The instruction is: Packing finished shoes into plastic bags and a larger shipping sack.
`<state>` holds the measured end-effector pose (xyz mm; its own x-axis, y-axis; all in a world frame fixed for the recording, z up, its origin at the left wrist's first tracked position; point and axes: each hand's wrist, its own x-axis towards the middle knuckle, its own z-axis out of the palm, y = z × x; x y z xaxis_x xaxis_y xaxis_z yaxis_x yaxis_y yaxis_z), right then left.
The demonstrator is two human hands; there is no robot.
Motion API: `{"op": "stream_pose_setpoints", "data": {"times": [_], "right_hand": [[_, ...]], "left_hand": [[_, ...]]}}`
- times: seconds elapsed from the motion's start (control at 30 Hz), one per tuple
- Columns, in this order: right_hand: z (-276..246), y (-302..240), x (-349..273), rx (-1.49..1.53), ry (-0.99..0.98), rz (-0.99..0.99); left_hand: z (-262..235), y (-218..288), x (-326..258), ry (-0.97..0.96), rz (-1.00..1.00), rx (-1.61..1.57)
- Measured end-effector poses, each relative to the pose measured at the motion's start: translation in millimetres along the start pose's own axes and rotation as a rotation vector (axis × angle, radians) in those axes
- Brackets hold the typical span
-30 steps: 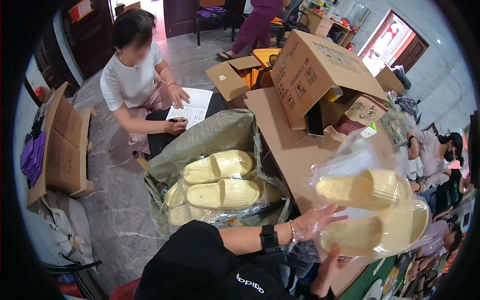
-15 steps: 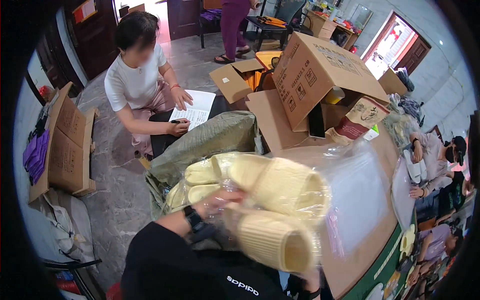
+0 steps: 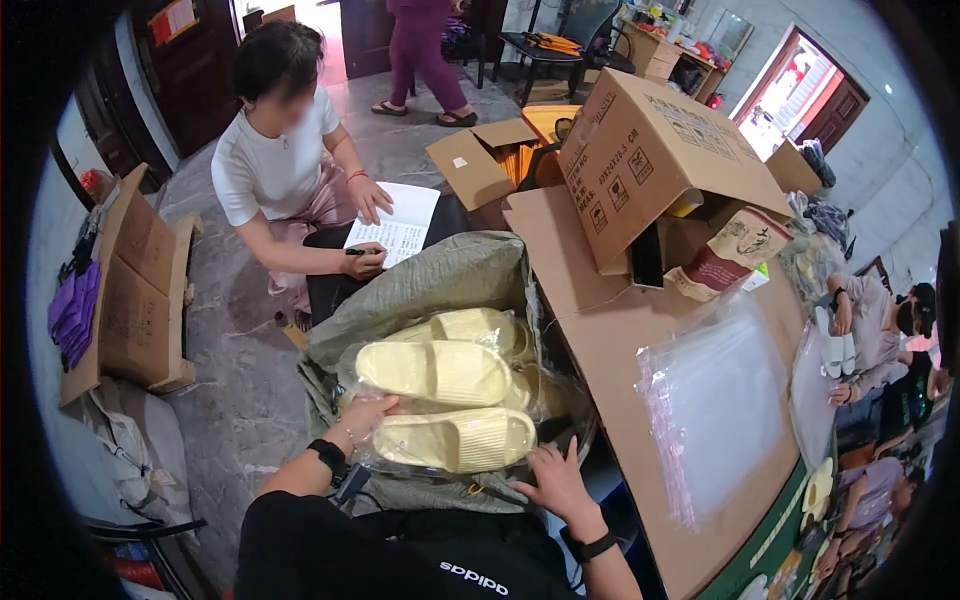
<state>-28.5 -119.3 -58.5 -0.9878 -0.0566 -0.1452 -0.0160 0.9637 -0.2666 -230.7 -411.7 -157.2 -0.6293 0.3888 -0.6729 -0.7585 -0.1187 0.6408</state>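
Note:
A pair of pale yellow slippers [image 3: 440,372] in a clear plastic bag lies on top of other bagged slippers [image 3: 470,324] inside a grey-green woven sack [image 3: 420,280]. My left hand [image 3: 368,415] is closed on the bag at the heel end, some of its fingers hidden by the plastic and the slippers. At the toe end of the nearer slipper is my right hand [image 3: 562,487], its fingers apart and nothing held in it. Whether its fingertips touch the bag, I cannot tell.
Right of the sack, a cardboard-covered table [image 3: 610,350] holds a stack of clear plastic bags [image 3: 710,400] and a large carton [image 3: 660,160]. Across the sack a person [image 3: 275,150] writes in a notebook [image 3: 400,225]. Other people sit at the far right.
The bagged pair, held up over the table's edge and sack before, has come down leftward into the sack. My right hand has moved into full view, with fingers spread. Someone behind has walked left.

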Motion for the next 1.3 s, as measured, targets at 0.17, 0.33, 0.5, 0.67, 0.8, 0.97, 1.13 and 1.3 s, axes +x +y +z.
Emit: {"op": "stream_pose_setpoints", "data": {"times": [0.17,0.33,0.5,0.67,0.8,0.97,1.13,1.3], "right_hand": [[-19,-2,-15,0.028,-0.113,0.101],[-20,-2,-31,0.043,-0.227,-0.035],[-39,-17,-32,0.081,-0.118,-0.094],[-64,-29,-34,0.113,-0.073,-0.175],[-75,-32,-47,0.167,-0.056,-0.203],[-74,-30,-59,0.183,-0.045,-0.156],[-71,-26,-60,0.201,-0.028,-0.132],[-75,-29,-58,0.186,0.007,-0.141]], "left_hand": [[39,-1,21,0.019,0.064,0.003],[65,2,8,0.433,0.548,0.383],[108,65,-64,0.664,1.006,1.132],[160,72,-49,-0.059,0.885,1.818],[178,45,-19,-0.169,0.687,2.012],[202,4,2,-0.171,0.679,2.032],[214,-24,15,-0.117,0.692,2.088],[234,-48,31,-0.112,0.612,2.190]]}}
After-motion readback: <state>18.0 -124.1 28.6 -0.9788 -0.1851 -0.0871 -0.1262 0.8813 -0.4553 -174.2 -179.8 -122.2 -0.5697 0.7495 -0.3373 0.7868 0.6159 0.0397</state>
